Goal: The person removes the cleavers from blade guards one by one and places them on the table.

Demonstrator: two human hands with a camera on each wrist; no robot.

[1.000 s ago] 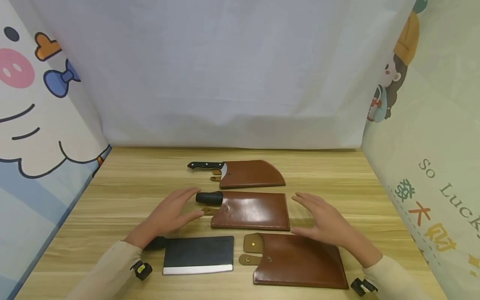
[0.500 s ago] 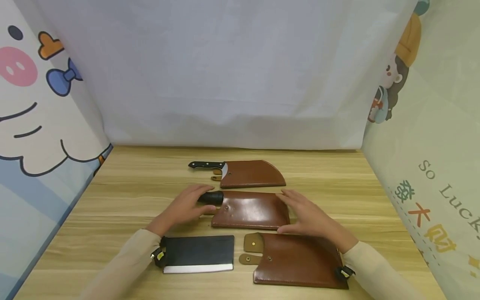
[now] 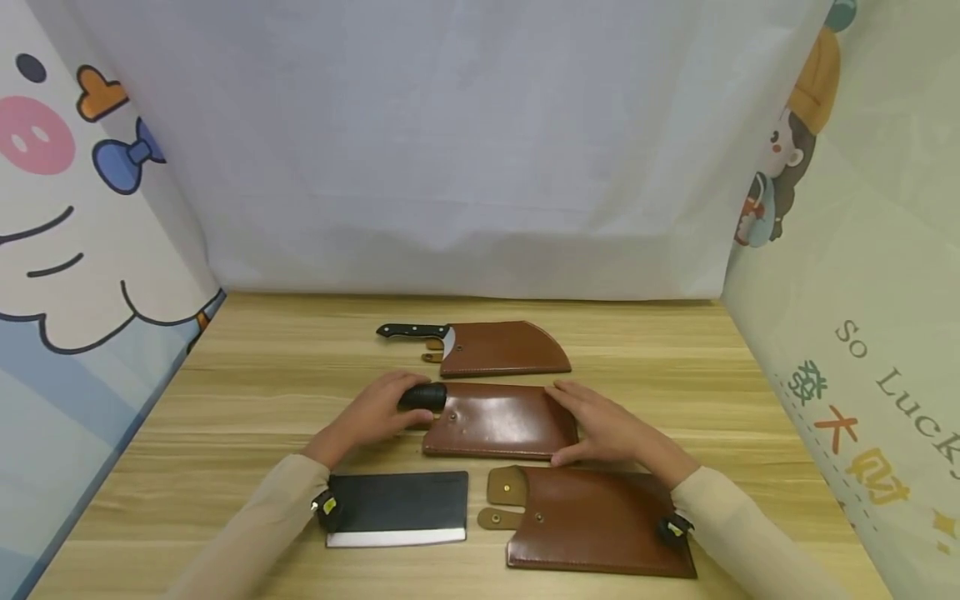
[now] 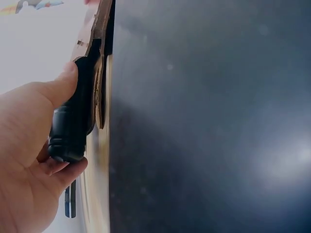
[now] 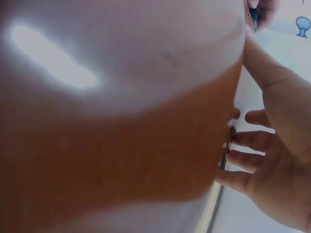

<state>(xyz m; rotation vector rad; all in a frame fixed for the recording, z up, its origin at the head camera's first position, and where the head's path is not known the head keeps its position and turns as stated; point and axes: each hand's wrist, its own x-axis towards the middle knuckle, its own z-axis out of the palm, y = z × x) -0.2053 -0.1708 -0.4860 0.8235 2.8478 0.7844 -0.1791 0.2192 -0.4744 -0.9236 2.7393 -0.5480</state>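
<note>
My left hand (image 3: 377, 408) has its thumb and fingers round the black handle (image 4: 70, 116) of a sheathed cleaver, which lies flat on the table. The blade is hidden in a shiny brown leather sheath (image 3: 502, 417). Across the sheath's right end spreads my right hand (image 3: 603, 423), thumb at the near edge and fingertips at the far edge; its fingers (image 5: 248, 160) look fairly straight and apart. Nearer me lies a bare black cleaver (image 3: 397, 500) with a silver edge, its handle covered by my left wrist. Beside it is a larger brown sheath (image 3: 592, 533), flaps unfastened, partly under my right forearm.
Farther back lies another sheathed knife (image 3: 506, 348) with a riveted black handle. The wooden table (image 3: 300, 317) ends at a white cloth backdrop (image 3: 465, 167). Printed cartoon panels stand on both sides.
Both hands have moved in toward the middle sheathed cleaver, the left rightward onto its handle, the right leftward over the sheath's end. The knives and sheaths have stayed in place.
</note>
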